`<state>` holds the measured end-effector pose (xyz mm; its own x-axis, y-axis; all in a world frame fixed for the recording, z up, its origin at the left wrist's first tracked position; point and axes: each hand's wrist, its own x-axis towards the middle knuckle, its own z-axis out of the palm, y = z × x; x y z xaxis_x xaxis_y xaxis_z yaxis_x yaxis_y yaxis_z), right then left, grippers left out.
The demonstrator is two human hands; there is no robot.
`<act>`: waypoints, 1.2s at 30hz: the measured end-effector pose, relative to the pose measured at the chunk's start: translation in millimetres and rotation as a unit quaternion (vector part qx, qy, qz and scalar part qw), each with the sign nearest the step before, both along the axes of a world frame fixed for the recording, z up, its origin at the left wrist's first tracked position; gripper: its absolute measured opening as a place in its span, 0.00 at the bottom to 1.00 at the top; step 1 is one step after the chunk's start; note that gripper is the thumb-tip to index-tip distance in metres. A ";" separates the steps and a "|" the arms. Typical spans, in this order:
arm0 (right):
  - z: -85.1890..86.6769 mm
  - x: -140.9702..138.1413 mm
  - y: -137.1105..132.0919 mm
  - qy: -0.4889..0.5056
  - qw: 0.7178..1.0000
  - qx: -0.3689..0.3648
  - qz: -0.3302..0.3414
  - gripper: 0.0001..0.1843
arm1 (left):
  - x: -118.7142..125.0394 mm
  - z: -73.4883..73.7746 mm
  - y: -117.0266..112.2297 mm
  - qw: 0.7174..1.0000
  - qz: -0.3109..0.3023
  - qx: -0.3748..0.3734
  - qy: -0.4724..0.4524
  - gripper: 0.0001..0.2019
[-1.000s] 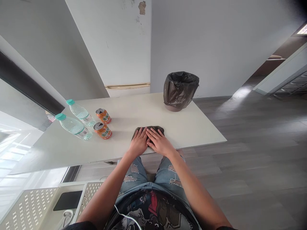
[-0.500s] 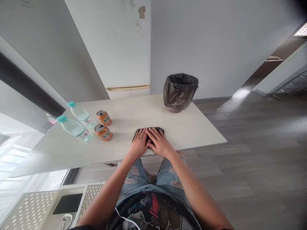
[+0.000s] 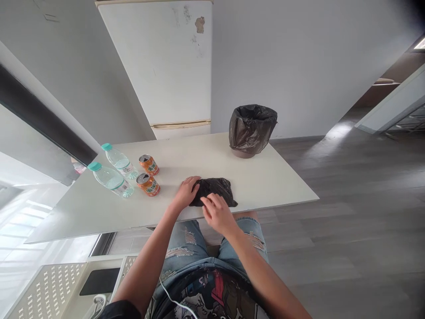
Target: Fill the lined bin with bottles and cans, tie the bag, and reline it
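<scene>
A folded black plastic bag (image 3: 217, 188) lies crumpled at the near edge of the white table (image 3: 186, 155). My left hand (image 3: 186, 193) rests on the bag's left end, fingers stretched out and thumb against the plastic. Over its front edge, my right hand (image 3: 217, 213) has its fingers curled together at the plastic; the exact grip of the fingertips is partly hidden. Left of my hands stand two orange drink cans, a nearer can (image 3: 148, 184) and a farther can (image 3: 149, 164), both with opened tops.
Two clear bottles with teal caps, a near bottle (image 3: 111, 180) and a far bottle (image 3: 121, 162), stand beyond the cans. A bin lined with a black bag (image 3: 250, 133) stands at the table's far right. Behind is a white fridge (image 3: 162, 66); a perforated white unit (image 3: 49, 288) is lower left.
Both hands lay flat together on the bag; now they are apart, the left at its left end, the right lower with curled fingers. More of the bag shows. The view has shifted slightly.
</scene>
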<state>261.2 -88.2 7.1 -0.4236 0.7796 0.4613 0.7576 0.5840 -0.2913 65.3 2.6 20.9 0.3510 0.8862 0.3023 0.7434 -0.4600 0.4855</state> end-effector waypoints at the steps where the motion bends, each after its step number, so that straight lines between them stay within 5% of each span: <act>1: 2.0 -7.9 -5.6 -0.022 1.000 -0.011 -0.002 0.21 | 0.4 3.1 3.3 0.999 -0.019 -0.012 0.026 0.19; 5: 5.0 -12.7 -20.0 -0.066 0.997 -0.034 -0.002 0.27 | -3.0 17.3 -3.9 0.995 -0.017 -0.027 0.094 0.16; 11: -13.1 41.0 -25.2 -0.060 0.997 -0.010 0.057 0.26 | -38.4 23.9 -62.6 0.990 -0.014 -0.097 0.102 0.16; 15: -23.7 66.9 -19.5 -0.025 0.996 0.045 0.071 0.25 | -58.9 16.3 -86.2 0.991 -0.090 -0.025 0.092 0.23; 20: -21.8 70.9 -9.7 -0.017 0.996 0.047 0.068 0.21 | -60.0 12.6 -71.2 0.976 -0.179 -0.005 0.123 0.43; 28: -30.4 75.7 -16.8 0.040 0.995 0.034 0.087 0.14 | -41.1 23.9 -73.4 0.969 -0.188 -0.018 0.158 0.32; 36: -25.6 77.1 -18.2 0.158 0.982 -0.051 0.095 0.15 | -38.3 9.8 -80.1 0.983 -0.160 0.020 0.084 0.25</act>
<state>338.3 -106.4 -18.6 -0.4148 0.7493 0.5162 0.5005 0.6617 -0.5583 27.0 -77.6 30.7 0.6576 0.7114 0.2480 0.6265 -0.6992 0.3445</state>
